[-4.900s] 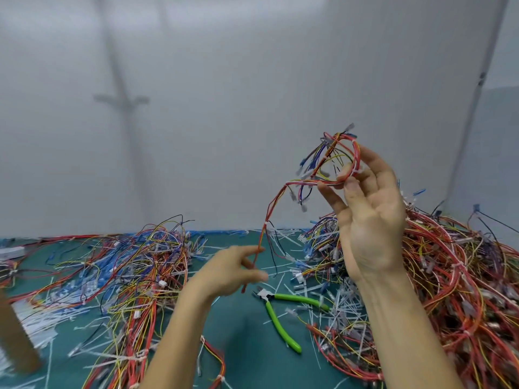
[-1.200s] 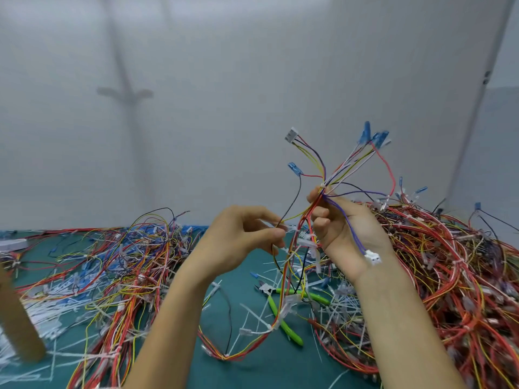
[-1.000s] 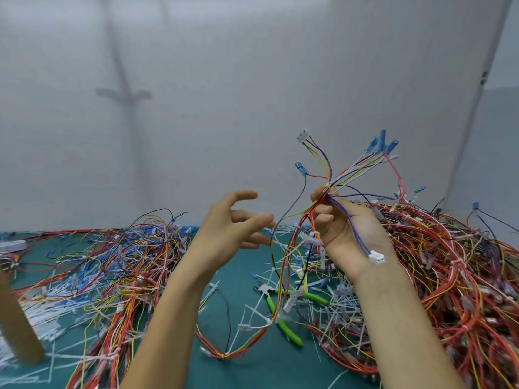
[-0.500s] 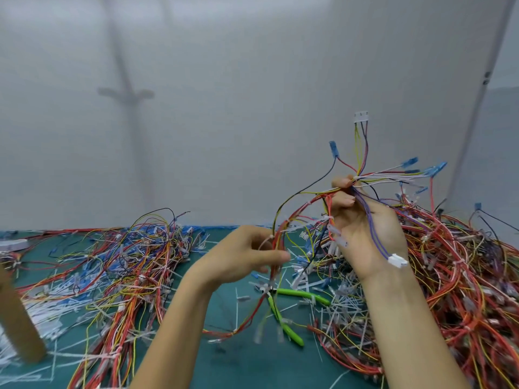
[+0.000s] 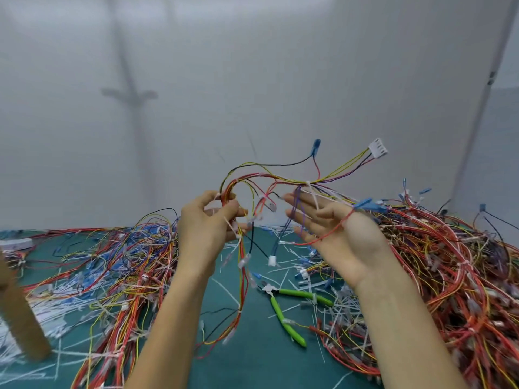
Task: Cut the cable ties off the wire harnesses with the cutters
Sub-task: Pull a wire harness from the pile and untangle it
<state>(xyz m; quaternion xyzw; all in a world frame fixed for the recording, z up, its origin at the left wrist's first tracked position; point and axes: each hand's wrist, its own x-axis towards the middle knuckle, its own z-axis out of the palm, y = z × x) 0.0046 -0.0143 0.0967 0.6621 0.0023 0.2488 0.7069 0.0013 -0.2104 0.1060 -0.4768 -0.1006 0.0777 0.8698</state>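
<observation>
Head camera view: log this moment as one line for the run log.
left hand: pinches multicoloured wire harness | right hand: fingers spread, harness wires draped across | green-handled cutters: lying on teal mat, unheld

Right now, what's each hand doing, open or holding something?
Left hand: pinches the wire harness.
Right hand: open, palm up, harness wires lying across its fingers.

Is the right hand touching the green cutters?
Apart. Head view: the right hand is raised against the harness; the cutters lie untouched on the mat below.
</observation>
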